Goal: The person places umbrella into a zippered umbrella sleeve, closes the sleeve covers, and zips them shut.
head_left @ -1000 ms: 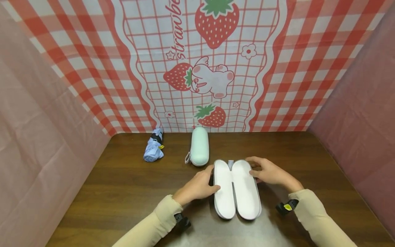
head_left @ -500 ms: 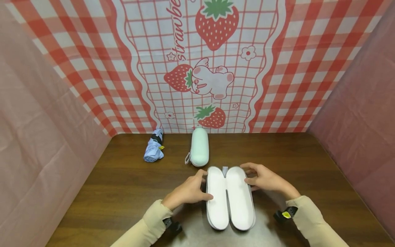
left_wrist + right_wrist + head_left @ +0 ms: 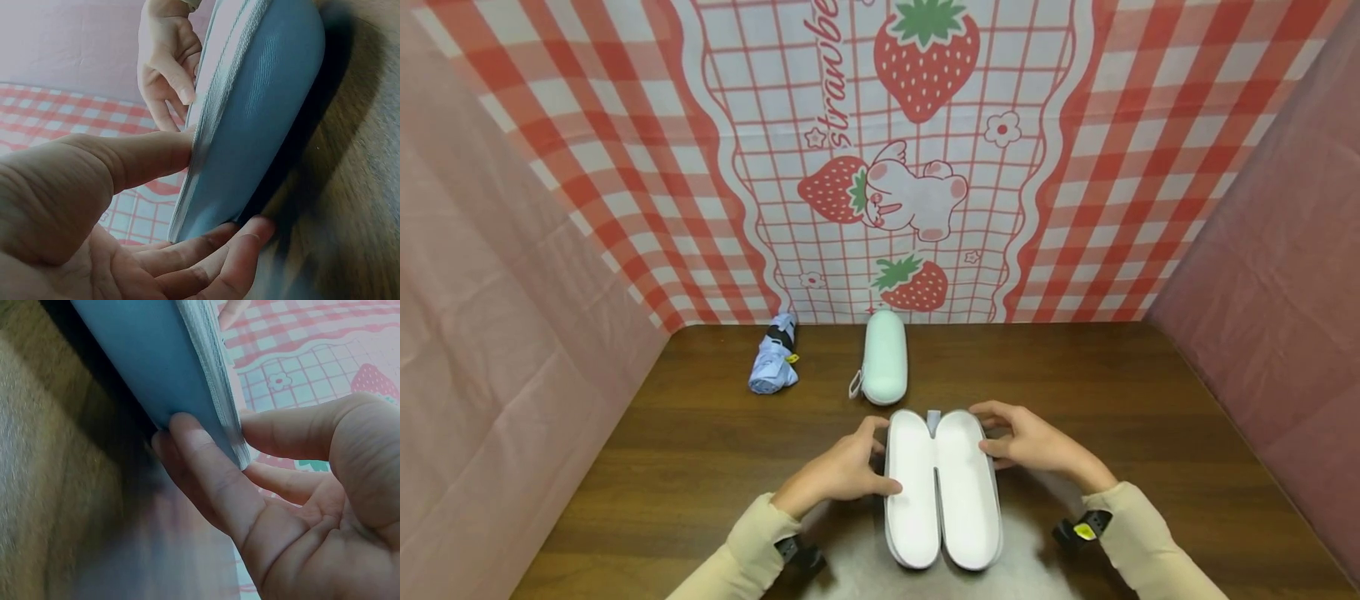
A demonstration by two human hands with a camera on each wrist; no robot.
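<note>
An unzipped hard glasses case (image 3: 967,500) lies spread open, white lining up, its two long rounded halves side by side. Its outside looks blue in the left wrist view, where a zipper runs along the rim of the shell (image 3: 259,106). My left hand (image 3: 842,467) grips the left half, thumb over the rim and fingers against the outer side. On the other half, my right hand (image 3: 1037,442) pinches the rim near the far end, thumb on top, fingertips against the shell (image 3: 156,369). A small fabric tab (image 3: 933,419) sticks up between the halves.
Behind the open case lies a closed mint-green case (image 3: 886,358) with a wrist loop. Farther left is a folded light-blue umbrella (image 3: 772,354) with a black band. A checked strawberry cloth (image 3: 917,200) hangs at the back of the wooden table (image 3: 700,467), with pink cloth at both sides.
Both hands have moved the open glasses case left and nearer to me, keeping their hold on its two halves. The mint-green case and the umbrella have stayed in place.
</note>
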